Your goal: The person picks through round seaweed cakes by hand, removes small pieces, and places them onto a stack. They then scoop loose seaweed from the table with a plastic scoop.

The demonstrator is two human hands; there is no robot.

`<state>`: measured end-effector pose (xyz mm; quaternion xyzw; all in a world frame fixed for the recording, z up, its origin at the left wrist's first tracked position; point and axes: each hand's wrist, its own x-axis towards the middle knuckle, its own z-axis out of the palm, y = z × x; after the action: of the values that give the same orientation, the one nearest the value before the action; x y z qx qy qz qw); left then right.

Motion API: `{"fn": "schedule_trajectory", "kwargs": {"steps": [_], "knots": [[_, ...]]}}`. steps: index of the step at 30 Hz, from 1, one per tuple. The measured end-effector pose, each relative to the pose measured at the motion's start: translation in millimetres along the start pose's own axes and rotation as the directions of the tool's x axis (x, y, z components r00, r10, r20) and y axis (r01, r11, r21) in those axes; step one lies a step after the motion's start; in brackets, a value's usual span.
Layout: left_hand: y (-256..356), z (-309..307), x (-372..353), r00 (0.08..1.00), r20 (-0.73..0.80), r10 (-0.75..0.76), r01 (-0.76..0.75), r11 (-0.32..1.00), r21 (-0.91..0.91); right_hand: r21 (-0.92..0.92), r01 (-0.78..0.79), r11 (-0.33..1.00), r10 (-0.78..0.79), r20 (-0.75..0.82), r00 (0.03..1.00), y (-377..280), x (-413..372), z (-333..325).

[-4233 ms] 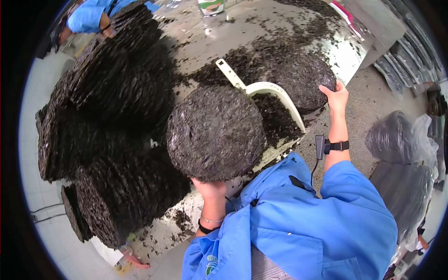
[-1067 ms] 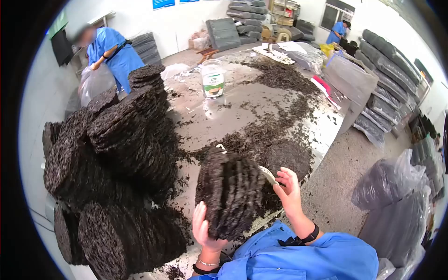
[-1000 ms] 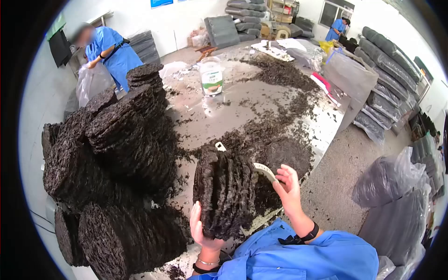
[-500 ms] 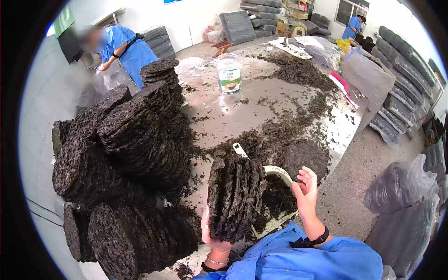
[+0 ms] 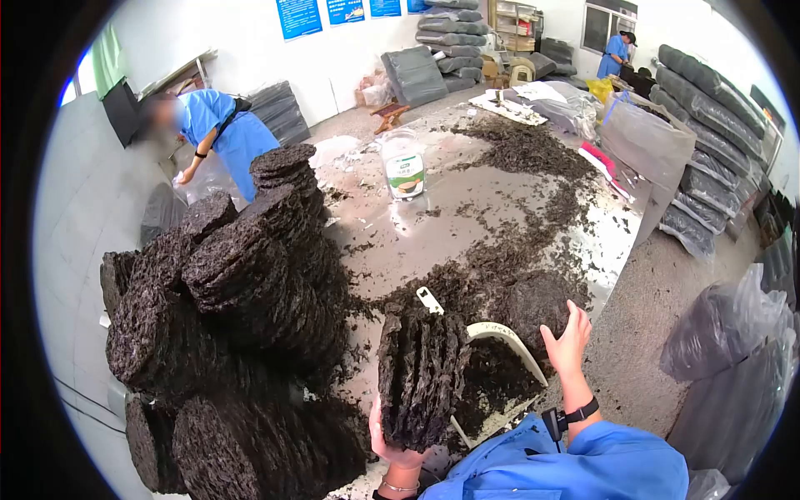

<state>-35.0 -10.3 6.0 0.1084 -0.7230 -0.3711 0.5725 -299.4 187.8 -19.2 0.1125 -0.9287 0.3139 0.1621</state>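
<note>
My left hand (image 5: 393, 443) is wrapped under and around a stack of dark, round dried seaweed cakes (image 5: 421, 383), held on edge over the front of the table. My right hand (image 5: 570, 343) holds nothing; its fingers are spread at the right edge of a single flat seaweed cake (image 5: 533, 307). Between my hands, a white scale-like tray (image 5: 518, 350) with a curved rim holds loose seaweed crumbs. A white plastic strip with a hole (image 5: 429, 300) lies just beyond the held stack.
Tall piles of seaweed cakes (image 5: 250, 283) fill the left side. A clear jar with a green label (image 5: 405, 171) stands on the crumb-strewn table (image 5: 417, 229). One person (image 5: 229, 125) bends at far left, another (image 5: 615, 57) works at the back. Bagged stacks (image 5: 708, 117) line the right.
My right hand has moved forward and right, to the edge of the flat seaweed cake. The left hand keeps hold of its stack. The view has tilted upward a little.
</note>
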Motion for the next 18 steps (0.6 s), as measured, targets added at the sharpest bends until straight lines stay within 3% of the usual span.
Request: {"fn": "schedule_trajectory", "kwargs": {"steps": [2,12,18], "knots": [[1.1,-2.1,-1.4,0.999,-0.017,0.027,-0.027,0.999,-0.022,-0.118,-0.085,0.989,0.09,0.04,0.995,13.8,2.1,10.7],[-9.7,-13.1,-18.6,0.988,-0.052,0.146,-0.123,0.943,0.31,0.014,-0.194,0.981,0.192,0.075,0.978,29.0,22.7,2.3],[-8.3,-12.2,-19.2,0.988,-0.041,0.148,-0.133,0.96,0.248,-0.098,-0.189,0.977,0.191,0.01,0.982,14.9,24.4,-6.0]]}}
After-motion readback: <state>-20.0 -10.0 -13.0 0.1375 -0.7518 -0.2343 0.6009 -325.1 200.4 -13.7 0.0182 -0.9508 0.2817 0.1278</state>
